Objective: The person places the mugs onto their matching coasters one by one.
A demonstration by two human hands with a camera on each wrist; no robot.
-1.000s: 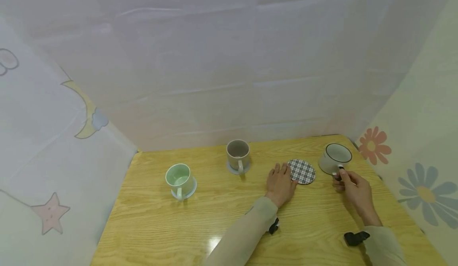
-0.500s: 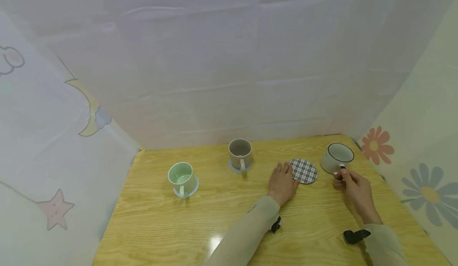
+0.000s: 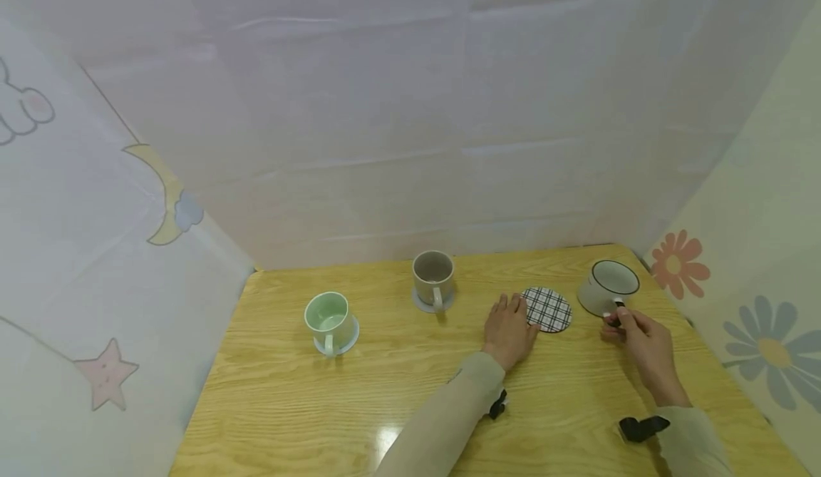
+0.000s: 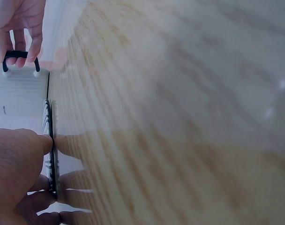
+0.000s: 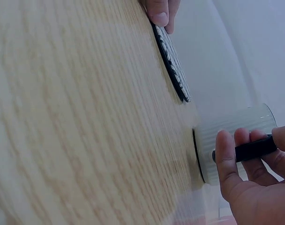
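Note:
My left hand (image 3: 509, 332) lies low over the table and pinches a round coaster (image 3: 547, 309) with a black-and-white check by its edge. In the left wrist view, the thumb (image 4: 45, 143) is at the near side of the coaster and the fingers are farther along its edge. My right hand (image 3: 648, 349) grips the black handle (image 5: 255, 149) of a pale ribbed mug (image 3: 596, 299) with a dark rim. The mug stands upright at the table's right end, a short gap to the right of the coaster. Its base is right at the tabletop in the right wrist view.
A light green mug (image 3: 329, 318) sits on a pale coaster (image 3: 353, 333) at the table's left. Farther back, a grey-brown mug (image 3: 433, 274) stands on another pale coaster (image 3: 420, 302). White cloth walls (image 3: 385, 106) enclose the wooden table (image 3: 308, 413) at the back and sides.
The head view has shifted slightly, moving everything a little to the right in it. Both hands keep their holds, and the mugs and coasters stay put on the table.

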